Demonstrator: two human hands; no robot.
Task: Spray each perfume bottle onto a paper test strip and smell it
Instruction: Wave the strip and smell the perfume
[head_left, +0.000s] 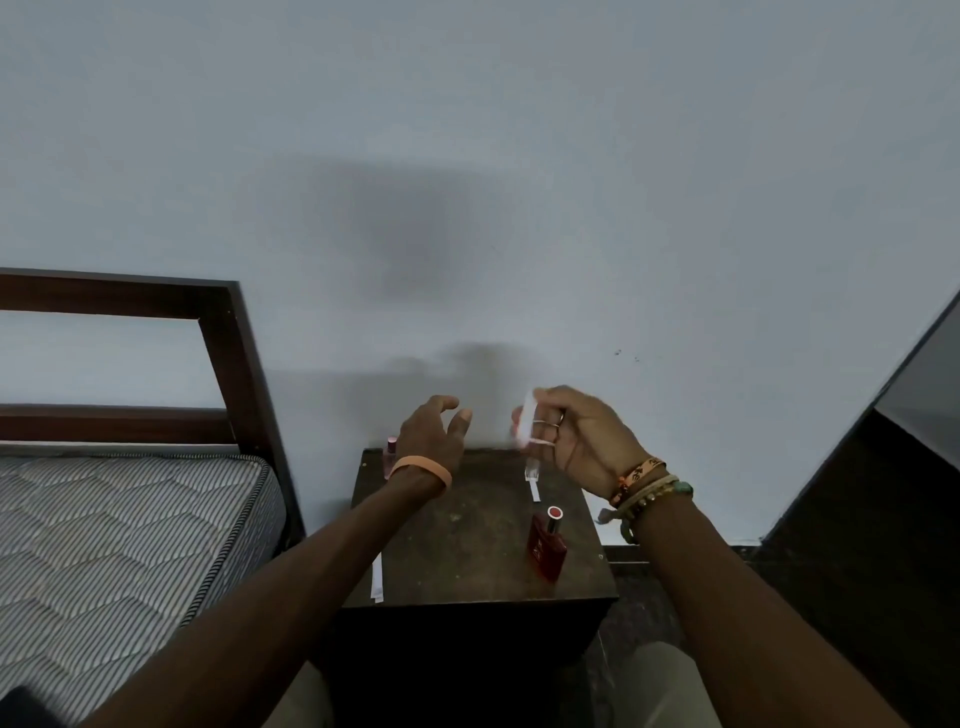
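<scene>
My right hand (582, 441) pinches a white paper test strip (525, 423), blurred, above the far right of a dark wooden side table (467, 545). My left hand (434, 434) hovers over the table's far left with fingers spread and relaxed, holding nothing. A red perfume bottle (546, 545) stands on the table's right side. A pink perfume bottle (389, 457) stands at the far left corner, partly behind my left wrist. A small clear bottle (531, 470) stands below the held strip. One strip (534, 491) lies by it and another strip (377, 577) lies at the left edge.
A bed with a striped mattress (130, 530) and dark wooden headboard (228, 353) stands left of the table. A pale wall (519, 208) is right behind the table. A dark cabinet or panel (883, 467) leans in on the right.
</scene>
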